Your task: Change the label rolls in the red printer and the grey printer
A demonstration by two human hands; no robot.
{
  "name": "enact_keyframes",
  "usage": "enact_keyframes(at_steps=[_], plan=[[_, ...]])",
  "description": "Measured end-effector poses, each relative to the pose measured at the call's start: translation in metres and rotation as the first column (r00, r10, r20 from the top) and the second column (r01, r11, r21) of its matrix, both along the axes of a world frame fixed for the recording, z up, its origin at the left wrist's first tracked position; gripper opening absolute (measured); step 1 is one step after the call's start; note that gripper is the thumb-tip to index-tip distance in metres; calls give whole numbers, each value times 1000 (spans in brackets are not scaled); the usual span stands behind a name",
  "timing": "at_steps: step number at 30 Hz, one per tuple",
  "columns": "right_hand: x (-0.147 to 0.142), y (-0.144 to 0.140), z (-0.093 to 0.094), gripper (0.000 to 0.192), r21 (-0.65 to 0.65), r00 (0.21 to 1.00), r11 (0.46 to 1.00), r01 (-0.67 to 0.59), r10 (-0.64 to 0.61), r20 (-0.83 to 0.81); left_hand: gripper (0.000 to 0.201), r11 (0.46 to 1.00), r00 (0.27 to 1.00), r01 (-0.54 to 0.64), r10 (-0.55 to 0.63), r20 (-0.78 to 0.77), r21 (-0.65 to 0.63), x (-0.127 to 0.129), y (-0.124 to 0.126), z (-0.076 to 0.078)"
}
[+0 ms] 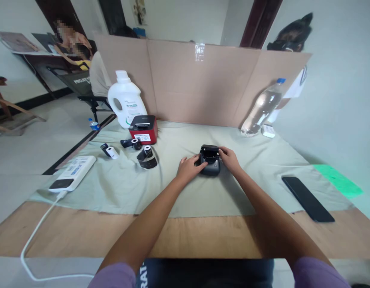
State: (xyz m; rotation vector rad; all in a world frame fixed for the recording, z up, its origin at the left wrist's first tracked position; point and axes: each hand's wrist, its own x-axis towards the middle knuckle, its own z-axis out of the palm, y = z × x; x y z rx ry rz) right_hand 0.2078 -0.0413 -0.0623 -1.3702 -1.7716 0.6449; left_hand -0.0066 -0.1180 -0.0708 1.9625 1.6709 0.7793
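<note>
Small black device [213,169], lid [209,148] raised, on cloth [185,200] over worktop [203,240]. Left hand [188,169]: fingers grasping device's left side. Right hand [229,159]: fingers at lid's right edge; cannot tell if pinching. Leftward: small rolls [147,151], red-and-black box [148,137].

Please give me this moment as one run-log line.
left hand: touching black device | right hand: beside its raised lid | device: open, on cloth
</note>
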Motion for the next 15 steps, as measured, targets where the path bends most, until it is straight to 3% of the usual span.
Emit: enact_keyframes(at_steps=[7,10,12,15], plan=[[-3,23,12,44,-12,979,992,123,-119,166,66,1000,1000,-1,1,5,3,-1,-1,1],[-5,25,16,42,42,963,986,164,-169,211,67,1000,1000,1,-1,3,12,-1,-2,2],[-7,25,21,40,85,958,989,124,-142,248,67,1000,1000,3,-3,-7,9,-1,-2,2],[-13,25,32,26,31,930,999,-43,29,366,67,1000,1000,3,-3,-19,9,-1,-2,1]])
